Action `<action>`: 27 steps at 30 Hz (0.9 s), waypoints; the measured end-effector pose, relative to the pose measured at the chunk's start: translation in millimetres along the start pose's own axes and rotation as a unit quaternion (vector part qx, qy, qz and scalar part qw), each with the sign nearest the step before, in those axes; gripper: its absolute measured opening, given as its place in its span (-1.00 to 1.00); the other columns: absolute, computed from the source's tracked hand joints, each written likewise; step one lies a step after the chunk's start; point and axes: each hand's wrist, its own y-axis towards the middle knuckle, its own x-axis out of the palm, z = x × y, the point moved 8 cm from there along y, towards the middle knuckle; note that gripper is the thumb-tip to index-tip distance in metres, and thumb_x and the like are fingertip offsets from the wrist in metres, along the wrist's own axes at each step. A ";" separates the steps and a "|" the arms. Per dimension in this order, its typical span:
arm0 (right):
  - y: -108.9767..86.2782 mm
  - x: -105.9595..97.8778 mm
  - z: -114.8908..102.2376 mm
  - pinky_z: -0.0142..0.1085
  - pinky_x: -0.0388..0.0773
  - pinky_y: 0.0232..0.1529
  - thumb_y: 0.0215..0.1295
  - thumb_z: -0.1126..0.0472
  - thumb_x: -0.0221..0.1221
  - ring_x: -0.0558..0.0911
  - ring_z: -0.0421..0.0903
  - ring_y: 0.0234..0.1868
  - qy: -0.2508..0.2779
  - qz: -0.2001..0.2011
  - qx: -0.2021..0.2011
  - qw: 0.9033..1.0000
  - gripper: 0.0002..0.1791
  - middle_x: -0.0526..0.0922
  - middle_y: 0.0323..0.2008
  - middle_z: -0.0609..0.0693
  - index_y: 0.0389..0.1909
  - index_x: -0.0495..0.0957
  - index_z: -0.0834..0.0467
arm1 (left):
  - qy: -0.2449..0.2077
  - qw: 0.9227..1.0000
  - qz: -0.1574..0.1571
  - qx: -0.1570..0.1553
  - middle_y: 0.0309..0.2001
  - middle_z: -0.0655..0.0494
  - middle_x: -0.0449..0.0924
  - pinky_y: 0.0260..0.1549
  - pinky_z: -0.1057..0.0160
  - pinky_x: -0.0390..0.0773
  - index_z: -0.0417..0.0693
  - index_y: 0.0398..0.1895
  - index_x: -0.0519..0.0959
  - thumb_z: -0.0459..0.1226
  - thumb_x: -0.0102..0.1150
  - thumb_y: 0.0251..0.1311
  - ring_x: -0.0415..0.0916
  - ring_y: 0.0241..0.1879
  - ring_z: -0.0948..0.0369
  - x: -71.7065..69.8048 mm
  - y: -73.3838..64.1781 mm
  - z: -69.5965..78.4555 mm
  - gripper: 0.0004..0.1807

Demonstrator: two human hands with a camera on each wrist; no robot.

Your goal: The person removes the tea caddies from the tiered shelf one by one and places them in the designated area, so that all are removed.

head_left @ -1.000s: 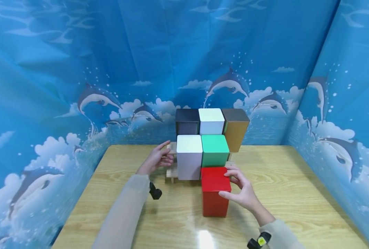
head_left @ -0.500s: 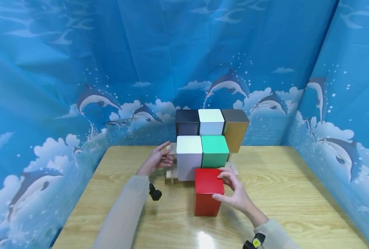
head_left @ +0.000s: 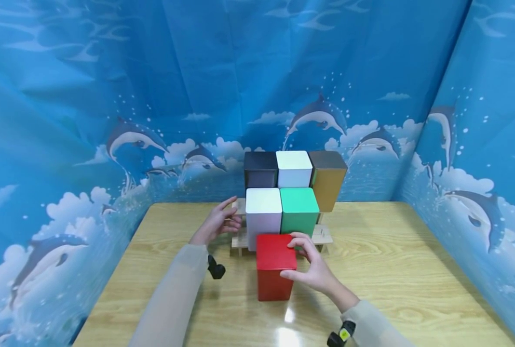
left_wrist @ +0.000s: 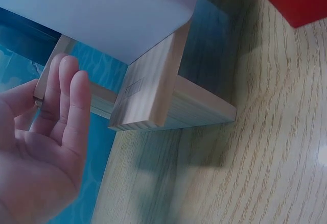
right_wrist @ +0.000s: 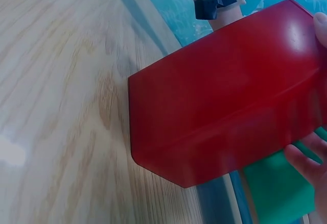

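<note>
My right hand (head_left: 311,265) grips a red box (head_left: 276,253) near its top, thumb on the near side and fingers on the far side. The box is upright in front of a wooden stepped rack (head_left: 322,235). In the right wrist view, the red box (right_wrist: 219,91) fills the middle. On the rack's lower step stand a white box (head_left: 264,217) and a green box (head_left: 300,207). My left hand (head_left: 218,221) is at the rack's left end, fingers loosely bent. In the left wrist view, the left hand (left_wrist: 48,137) has its fingers at the upper step's end.
Behind, on the upper step, stand a black box (head_left: 261,171), a second white box (head_left: 294,168) and a brown-gold box (head_left: 329,180). The rack stands on a wood-grain table (head_left: 392,270). A blue dolphin-print curtain (head_left: 223,86) hangs at the back and sides.
My right hand has moved the red box left, from in front of the green box to across the front of the white and green boxes. The left hand has stayed in place.
</note>
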 end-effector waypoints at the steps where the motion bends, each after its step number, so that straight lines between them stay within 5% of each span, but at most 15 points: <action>1: 0.9 1.7 -0.6 -0.16 0.48 0.02 -0.08 0.35 0.40 0.32 0.09 0.15 -0.001 -0.001 0.001 1.000 -0.45 0.28 0.19 0.28 -0.05 0.36 0.28 | 0.000 1.000 -0.001 0.000 -0.43 -0.08 0.60 -0.47 0.13 0.63 0.35 0.37 0.21 -0.16 -0.02 0.34 0.58 -0.56 0.13 0.1 -0.1 -0.2 -0.47; 11: 11.0 20.6 -5.4 0.08 0.44 -0.01 -0.07 0.33 0.40 0.31 0.08 0.15 0.011 -0.021 0.003 1.000 -0.44 0.26 0.20 0.28 -0.04 0.36 0.28 | 0.013 1.000 -0.009 0.001 -0.39 -0.07 0.61 -0.34 0.08 0.62 0.34 0.38 0.18 -0.12 0.01 0.33 0.60 -0.52 0.14 -0.6 0.9 0.0 -0.44; 16: 16.0 30.0 -9.0 0.04 0.46 -0.02 -0.08 0.34 0.41 0.32 0.08 0.14 0.015 -0.029 -0.007 0.999 -0.43 0.26 0.19 0.29 -0.05 0.35 0.29 | 0.023 1.000 -0.011 0.002 -0.38 -0.07 0.61 -0.23 0.01 0.59 0.36 0.36 0.20 -0.10 0.02 0.32 0.61 -0.51 0.13 -0.2 0.7 1.1 -0.45; 27: 24.6 47.2 -6.6 0.06 0.45 -0.02 -0.10 0.29 0.43 0.43 0.01 0.04 0.018 -0.036 -0.017 0.999 -0.41 0.27 0.18 0.25 -0.05 0.36 0.25 | 0.017 1.000 -0.013 0.009 -0.40 -0.09 0.60 -0.34 0.07 0.63 0.32 0.39 0.18 -0.12 0.02 0.32 0.60 -0.51 0.12 0.3 -0.9 2.0 -0.43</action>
